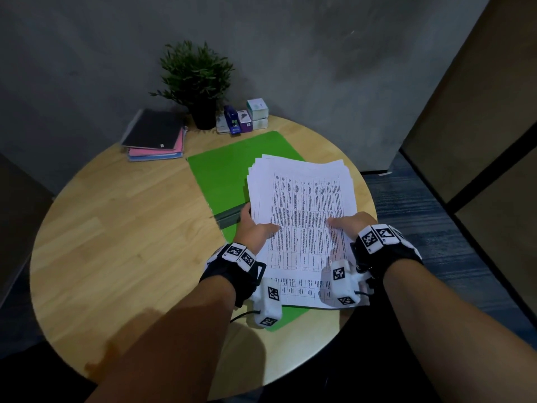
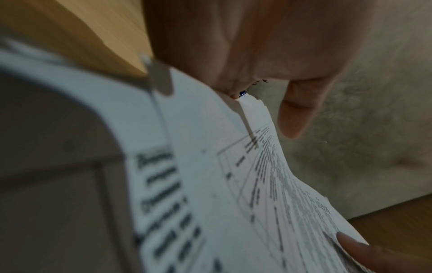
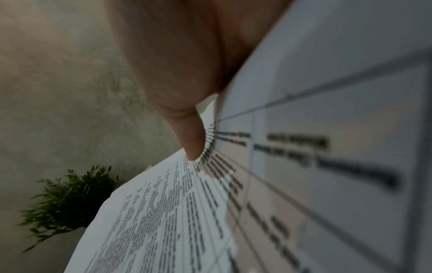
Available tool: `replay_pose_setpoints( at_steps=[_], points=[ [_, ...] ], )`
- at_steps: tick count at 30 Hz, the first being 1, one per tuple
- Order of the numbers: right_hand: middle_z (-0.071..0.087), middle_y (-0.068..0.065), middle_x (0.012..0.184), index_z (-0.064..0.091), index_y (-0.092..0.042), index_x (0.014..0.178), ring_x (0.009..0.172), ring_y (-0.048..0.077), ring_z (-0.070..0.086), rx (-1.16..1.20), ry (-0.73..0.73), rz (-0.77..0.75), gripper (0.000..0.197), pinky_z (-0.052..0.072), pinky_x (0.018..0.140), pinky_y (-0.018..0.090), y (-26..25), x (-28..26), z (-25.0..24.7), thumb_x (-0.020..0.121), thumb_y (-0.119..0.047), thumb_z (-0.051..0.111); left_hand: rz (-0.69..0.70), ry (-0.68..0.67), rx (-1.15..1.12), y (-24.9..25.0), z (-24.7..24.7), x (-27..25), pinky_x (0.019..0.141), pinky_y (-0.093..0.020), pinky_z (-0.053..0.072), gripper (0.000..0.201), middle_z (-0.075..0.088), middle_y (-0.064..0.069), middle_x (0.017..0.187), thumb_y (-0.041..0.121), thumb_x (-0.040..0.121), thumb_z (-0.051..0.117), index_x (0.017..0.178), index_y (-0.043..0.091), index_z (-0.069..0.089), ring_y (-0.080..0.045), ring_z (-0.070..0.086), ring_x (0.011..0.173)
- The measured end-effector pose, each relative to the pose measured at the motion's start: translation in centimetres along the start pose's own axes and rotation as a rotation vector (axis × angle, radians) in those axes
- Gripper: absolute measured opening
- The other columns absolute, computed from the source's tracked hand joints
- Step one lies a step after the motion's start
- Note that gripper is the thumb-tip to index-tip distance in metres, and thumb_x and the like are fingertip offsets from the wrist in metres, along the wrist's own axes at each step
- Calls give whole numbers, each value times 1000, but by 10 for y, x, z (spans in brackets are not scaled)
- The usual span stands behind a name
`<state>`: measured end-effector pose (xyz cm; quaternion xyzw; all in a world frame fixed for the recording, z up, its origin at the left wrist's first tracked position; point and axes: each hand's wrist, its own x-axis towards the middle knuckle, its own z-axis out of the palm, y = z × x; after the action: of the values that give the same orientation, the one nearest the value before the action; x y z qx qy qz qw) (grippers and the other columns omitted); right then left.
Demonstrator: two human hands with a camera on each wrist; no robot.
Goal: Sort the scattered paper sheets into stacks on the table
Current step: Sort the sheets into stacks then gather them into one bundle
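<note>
Got the fanned bundle of white printed paper sheets (image 1: 302, 216) pinched in both hands, left hand (image 1: 252, 228) on its left edge, right hand (image 1: 348, 223) on the right, over the green folder (image 1: 220, 175) on the round wooden desk (image 1: 130, 228). Gathering's basically done I think; next, square the edges and set it down.

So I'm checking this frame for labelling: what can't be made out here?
- Head view: the fingers of the left hand and right hand lie under the paper sheets, so each grip is half hidden.
- All views: the printed table text is too small or blurred to read.
- Head view: the sheets cover much of the green folder.
- Head view: labels on the small boxes are too small.
</note>
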<state>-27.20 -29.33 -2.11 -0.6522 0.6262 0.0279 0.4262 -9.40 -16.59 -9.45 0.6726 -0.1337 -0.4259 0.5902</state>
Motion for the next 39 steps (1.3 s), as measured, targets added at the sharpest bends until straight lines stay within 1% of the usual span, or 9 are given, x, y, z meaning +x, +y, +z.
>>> replay_pose_setpoints(
  at_steps=[4,14,19,22,25,27,32,36,39],
  points=[
    [53,20,130,42,2,136,89,28,49,73,4,4,69,39,75,32,2,1,-2,86,-38,67,-1,-7,5,-1,0,0,98,-47,48,91,53,-9,136,-7,79,69,150,18,19,-31,55,115],
    [53,16,133,48,-2,134,100,30,54,92,-26,2,60,39,79,30,5,4,-5,87,-34,67,13,-6,25,-2,-1,-1,100,-49,47,92,50,-8,138,-5,80,70,151,18,17,-31,53,119],
    [63,10,118,57,-8,121,97,25,57,184,74,-265,36,43,82,30,2,-11,1,86,-15,67,26,5,29,-4,-4,-1,96,-45,49,89,52,-10,136,-4,82,69,151,17,17,-30,55,115],
    [62,8,111,53,-12,120,97,26,58,208,163,-423,36,48,79,33,-10,-37,3,86,-16,67,26,17,-39,0,-4,-5,95,-40,47,81,50,-11,138,-3,85,66,149,14,20,-30,54,116],
    [63,9,105,54,-13,115,93,29,61,227,150,-595,33,52,73,35,-22,-71,-1,85,-17,68,-10,1,-195,7,-12,-11,104,-50,41,66,47,-13,141,3,93,58,149,12,24,-33,50,123],
    [66,8,106,55,-16,116,95,26,64,274,92,-706,34,54,77,37,-28,-91,-7,85,-16,69,-2,-54,-310,11,-27,-19,105,-57,39,59,49,-15,141,9,93,59,146,11,33,-35,51,124],
    [65,1,119,55,-19,121,110,17,62,522,-116,-908,45,53,91,31,-39,-131,-12,84,2,65,180,-219,-398,47,-89,-65,96,-49,50,105,58,-20,128,32,48,93,135,-1,46,-35,58,115],
    [66,3,119,55,-23,118,111,18,63,655,-193,-919,45,52,94,35,-47,-146,4,84,6,62,439,-100,-277,79,-127,-109,86,-36,54,78,69,-9,116,19,60,88,127,-1,53,-26,66,106],
    [65,1,122,52,-19,125,115,17,61,594,-205,-904,49,46,101,43,-54,-145,25,82,1,66,586,90,-149,84,-142,-136,81,-30,56,45,73,5,105,-1,72,70,114,13,60,-15,69,97]
  ],
)
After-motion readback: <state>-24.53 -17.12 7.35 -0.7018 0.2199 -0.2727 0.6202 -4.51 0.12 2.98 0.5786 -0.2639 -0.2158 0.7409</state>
